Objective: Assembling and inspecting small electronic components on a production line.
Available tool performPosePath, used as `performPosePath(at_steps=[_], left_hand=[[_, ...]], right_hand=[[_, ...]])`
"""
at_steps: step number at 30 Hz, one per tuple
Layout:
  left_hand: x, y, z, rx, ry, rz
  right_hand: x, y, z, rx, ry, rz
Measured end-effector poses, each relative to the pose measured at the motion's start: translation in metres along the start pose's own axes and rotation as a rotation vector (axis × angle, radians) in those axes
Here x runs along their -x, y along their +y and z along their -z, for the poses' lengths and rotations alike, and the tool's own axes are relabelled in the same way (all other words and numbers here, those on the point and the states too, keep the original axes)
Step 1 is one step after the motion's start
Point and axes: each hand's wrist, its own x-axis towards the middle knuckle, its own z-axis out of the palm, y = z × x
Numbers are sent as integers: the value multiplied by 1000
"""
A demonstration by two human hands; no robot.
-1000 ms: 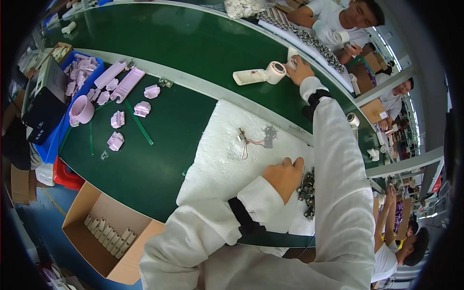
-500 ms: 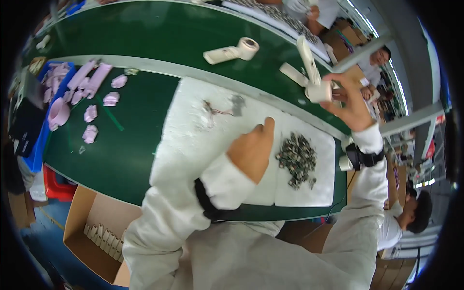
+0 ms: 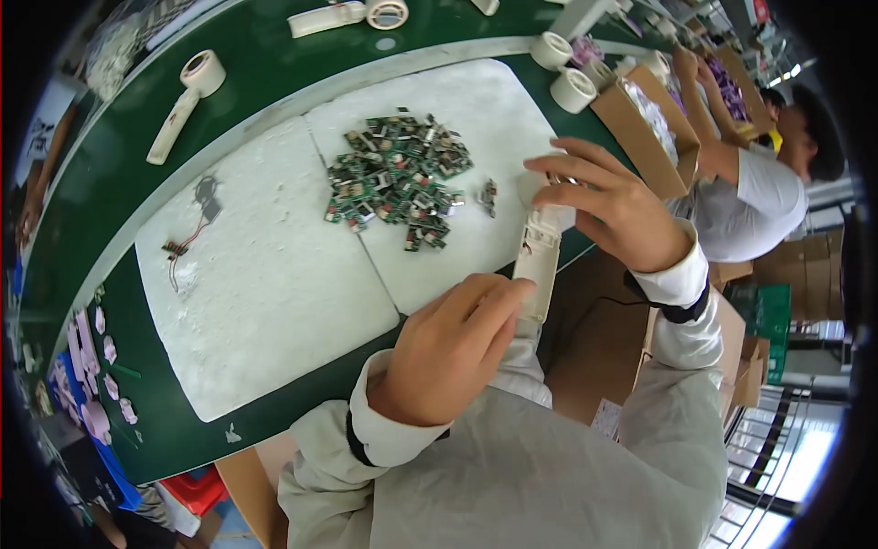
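Observation:
Near the table's front edge I hold a white plastic housing point(image 3: 540, 265) with a round head and a long handle whose inside lies exposed. The thumb and fingers of my left hand point(image 3: 448, 352) close on the handle's lower end. Around the round head curl the fingers of my right hand point(image 3: 617, 206), hiding most of it. Beyond my hands, a pile of small green circuit boards point(image 3: 398, 174) lies on white foam sheets point(image 3: 274, 311). A few boards point(image 3: 488, 197) sit apart, beside the housing. Farther left rests a flat grey piece point(image 3: 208, 199) with thin wires.
More white housings point(image 3: 187, 102) lie on the green belt behind a pale rail. White round heads point(image 3: 573, 90) and an open carton point(image 3: 654, 137) stand at the right, near a seated person point(image 3: 750, 183). Pink parts point(image 3: 87, 352) and a blue bin point(image 3: 119, 485) are at far left.
The view has swung to the right. My right hand has brought a white housing from over the belt toward my body, and my left hand now grips its handle.

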Motion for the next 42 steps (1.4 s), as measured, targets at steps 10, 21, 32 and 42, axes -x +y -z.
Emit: performPosePath(at_steps=[10,21,32,42], left_hand=[[6,-3,-22,-20,-88,105],[2,-5,-27,-43,-171,173],[1,-4,-28,-38,-166,191],[6,-6,-23,174,-16,406]], right_hand=[[25,-30,-35,-352,77,-178],[32,-8,-54,-487,142,-43],[26,-14,-79,-626,388,-153],[22,-20,-78,-610,384,-204]])
